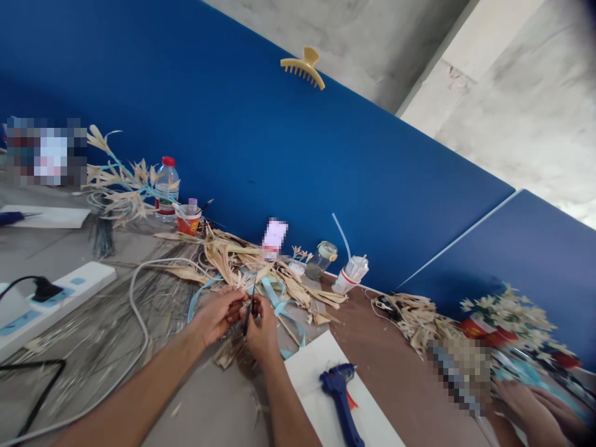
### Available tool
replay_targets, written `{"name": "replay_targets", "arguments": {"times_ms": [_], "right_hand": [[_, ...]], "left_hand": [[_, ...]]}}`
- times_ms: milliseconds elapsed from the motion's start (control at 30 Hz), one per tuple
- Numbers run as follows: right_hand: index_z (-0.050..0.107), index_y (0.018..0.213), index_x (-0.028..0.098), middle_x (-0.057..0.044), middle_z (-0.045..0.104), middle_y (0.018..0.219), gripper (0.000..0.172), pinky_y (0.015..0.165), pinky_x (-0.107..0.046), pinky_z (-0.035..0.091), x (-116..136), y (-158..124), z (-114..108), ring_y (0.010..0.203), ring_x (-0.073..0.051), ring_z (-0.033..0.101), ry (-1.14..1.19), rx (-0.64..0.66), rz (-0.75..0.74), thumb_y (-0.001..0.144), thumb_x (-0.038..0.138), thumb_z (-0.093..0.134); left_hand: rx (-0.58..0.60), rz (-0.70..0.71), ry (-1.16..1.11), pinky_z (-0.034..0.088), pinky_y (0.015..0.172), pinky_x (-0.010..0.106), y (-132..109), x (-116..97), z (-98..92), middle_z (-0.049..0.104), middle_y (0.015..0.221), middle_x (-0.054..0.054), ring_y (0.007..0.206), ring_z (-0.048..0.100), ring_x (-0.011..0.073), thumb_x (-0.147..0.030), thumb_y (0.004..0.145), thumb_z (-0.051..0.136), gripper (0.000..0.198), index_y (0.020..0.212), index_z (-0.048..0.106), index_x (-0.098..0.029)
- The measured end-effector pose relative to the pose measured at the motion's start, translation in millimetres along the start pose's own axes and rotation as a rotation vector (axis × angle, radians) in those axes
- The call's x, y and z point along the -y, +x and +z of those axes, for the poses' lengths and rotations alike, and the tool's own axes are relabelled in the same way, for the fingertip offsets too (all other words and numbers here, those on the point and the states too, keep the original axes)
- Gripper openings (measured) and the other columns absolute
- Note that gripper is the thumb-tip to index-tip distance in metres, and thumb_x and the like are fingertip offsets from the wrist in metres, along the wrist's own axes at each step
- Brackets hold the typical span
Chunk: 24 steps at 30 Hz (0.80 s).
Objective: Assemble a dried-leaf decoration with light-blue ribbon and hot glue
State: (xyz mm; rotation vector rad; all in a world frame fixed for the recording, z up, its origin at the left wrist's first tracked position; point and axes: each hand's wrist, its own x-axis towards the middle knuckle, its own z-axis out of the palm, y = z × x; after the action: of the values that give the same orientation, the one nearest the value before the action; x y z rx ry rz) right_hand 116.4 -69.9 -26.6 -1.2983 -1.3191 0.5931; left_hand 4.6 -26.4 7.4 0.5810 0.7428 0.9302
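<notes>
My left hand (218,313) and my right hand (261,326) meet over a heap of dried straw leaves (242,264) on the table. The right hand's fingers are closed round dark scissors (248,313), blades pointing up into the leaves. My left hand pinches a thin piece of dried leaf right at the blades. A light blue ribbon (279,304) loops under and beside both hands.
A blue glue gun (339,397) lies on a white sheet (311,366) by my right forearm. A white power strip (51,298) and cable lie left. A bottle (166,186), paper cup (188,220), jar (321,257) stand by the blue partition. Another person's hand (540,406) is at the lower right.
</notes>
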Motion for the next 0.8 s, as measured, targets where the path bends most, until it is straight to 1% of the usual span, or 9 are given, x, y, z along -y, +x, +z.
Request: {"name": "replay_targets", "arguments": {"times_ms": [133, 300, 400, 467, 533, 633, 700, 800], "right_hand": [[0.063, 0.103, 0.021, -0.005, 0.065, 0.090, 0.031, 0.074, -0.031, 0.045, 1, 0, -1, 0.082, -0.020, 0.056, 0.016, -0.003, -0.016, 0.072, 0.024, 0.063], [0.062, 0.102, 0.020, -0.005, 0.064, 0.091, 0.029, 0.076, -0.033, 0.044, 3, 1, -2, 0.081, -0.020, 0.056, -0.060, 0.011, -0.007, 0.073, 0.023, 0.060], [0.063, 0.098, 0.020, -0.004, 0.064, 0.086, 0.026, 0.073, -0.031, 0.044, 2, 3, -1, 0.075, -0.018, 0.056, -0.014, 0.017, 0.004, 0.073, 0.023, 0.060], [0.063, 0.096, 0.020, -0.002, 0.063, 0.080, 0.025, 0.069, -0.029, 0.044, 1, 5, -1, 0.070, -0.016, 0.055, 0.067, 0.000, 0.042, 0.072, 0.025, 0.060], [0.060, 0.097, 0.020, -0.001, 0.062, 0.078, 0.028, 0.065, -0.027, 0.044, 0, 8, -3, 0.066, -0.014, 0.054, 0.206, -0.043, 0.086, 0.071, 0.029, 0.061], [0.055, 0.101, 0.020, 0.000, 0.061, 0.077, 0.037, 0.064, -0.025, 0.045, 1, 13, -9, 0.067, -0.013, 0.055, 0.398, -0.103, 0.115, 0.068, 0.033, 0.065], [0.054, 0.101, 0.021, 0.001, 0.061, 0.076, 0.041, 0.064, -0.025, 0.045, 4, 17, -16, 0.068, -0.013, 0.056, 0.425, -0.137, 0.117, 0.064, 0.031, 0.068], [0.053, 0.097, 0.020, 0.002, 0.061, 0.071, 0.039, 0.058, -0.024, 0.043, 7, 20, -23, 0.064, -0.013, 0.056, 0.387, -0.164, 0.141, 0.061, 0.027, 0.068]], "left_hand": [[0.004, 0.009, 0.009, 0.022, 0.033, 0.014, 0, 0, 0.1, 0.050, 0.050, -0.005, 0.035, 0.036, 0.0018, -0.016, 0.069, 0.062, 0.012, 0.061, 0.054, -0.013], [0.002, 0.023, 0.002, 0.021, 0.033, 0.014, 2, 0, -2.4, 0.049, 0.051, -0.005, 0.034, 0.031, 0.0012, -0.017, 0.068, 0.064, 0.012, 0.064, 0.053, -0.014], [0.006, 0.051, -0.002, 0.020, 0.033, 0.014, 4, -1, -5.2, 0.050, 0.052, -0.005, 0.033, 0.026, 0.0001, -0.018, 0.065, 0.067, 0.015, 0.065, 0.052, -0.013], [0.009, 0.074, 0.025, 0.018, 0.033, 0.015, 5, -2, -6.7, 0.050, 0.052, -0.005, 0.034, 0.024, -0.0001, -0.019, 0.063, 0.067, 0.017, 0.065, 0.051, -0.014], [0.009, 0.078, 0.092, 0.016, 0.033, 0.015, 4, -3, -7.1, 0.047, 0.050, -0.007, 0.033, 0.022, 0.0002, -0.020, 0.061, 0.067, 0.019, 0.064, 0.049, -0.015], [0.024, 0.033, 0.255, 0.013, 0.035, 0.017, 1, -3, -5.2, 0.043, 0.047, -0.009, 0.033, 0.020, 0.0008, -0.022, 0.058, 0.066, 0.020, 0.063, 0.047, -0.017], [0.045, 0.002, 0.371, 0.012, 0.036, 0.018, -1, -2, -3.4, 0.045, 0.048, -0.008, 0.033, 0.021, 0.0015, -0.022, 0.057, 0.065, 0.020, 0.065, 0.048, -0.017], [0.074, -0.026, 0.525, 0.012, 0.037, 0.020, -3, 0, -3.0, 0.043, 0.045, -0.009, 0.034, 0.023, 0.0031, -0.023, 0.054, 0.065, 0.019, 0.064, 0.049, -0.017]]}}
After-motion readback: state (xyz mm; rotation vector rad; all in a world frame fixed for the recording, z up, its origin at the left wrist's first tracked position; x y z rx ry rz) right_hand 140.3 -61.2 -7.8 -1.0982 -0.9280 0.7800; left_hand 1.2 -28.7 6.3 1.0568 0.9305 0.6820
